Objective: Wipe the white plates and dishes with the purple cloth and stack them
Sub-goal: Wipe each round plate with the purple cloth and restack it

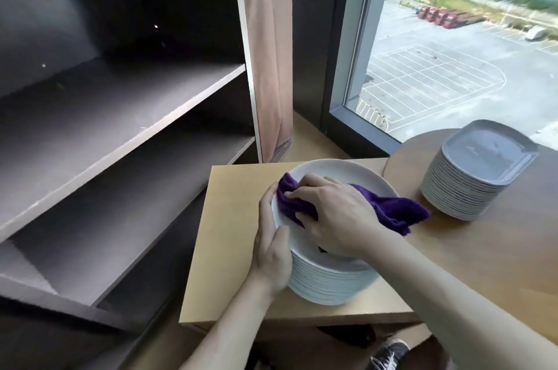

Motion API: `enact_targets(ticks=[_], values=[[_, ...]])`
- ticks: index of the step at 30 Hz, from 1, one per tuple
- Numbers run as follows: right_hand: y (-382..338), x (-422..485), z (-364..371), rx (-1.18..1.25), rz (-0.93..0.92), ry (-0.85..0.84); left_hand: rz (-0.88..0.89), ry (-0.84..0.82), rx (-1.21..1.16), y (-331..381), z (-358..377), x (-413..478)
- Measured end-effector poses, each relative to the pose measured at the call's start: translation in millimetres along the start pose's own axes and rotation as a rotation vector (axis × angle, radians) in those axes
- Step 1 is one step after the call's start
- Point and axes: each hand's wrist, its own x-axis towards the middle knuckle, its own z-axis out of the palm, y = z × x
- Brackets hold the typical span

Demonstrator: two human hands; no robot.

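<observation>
Near the tabletop's (229,248) front edge, one stack of round white plates (329,282) stands with bare board to its left; the left hand (271,254) curls round its rim while the right hand (338,218) clutches the one purple cloth (389,209) on the top plate. Farther right, well apart, a second stack of squarish dishes (471,185) sits by the window (453,52).

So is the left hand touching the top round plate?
Touching. The head view shows the left hand gripping the rim of the top round plate.
</observation>
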Motion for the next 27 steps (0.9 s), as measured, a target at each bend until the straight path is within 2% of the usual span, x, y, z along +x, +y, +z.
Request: enact_targets(ticks=[5,10,17,27], values=[[-6.4,-22.6,-13.7,0.094,-0.045,-0.102,-0.061,0.029,-0.073,7.4,0.6,0.8],[-3.8,-46.8,-26.9,-0.045,-0.078,-0.166,-0.126,0.134,-0.165,13.8,11.6,-0.7],[9.0,-62.7,-41.3,-0.112,-0.057,-0.153,-0.123,0.196,-0.131,18.1,20.3,0.9],[0.6,-61.7,-33.2,-0.142,0.062,-0.087,-0.153,0.132,-0.095,16.5,17.0,9.6]])
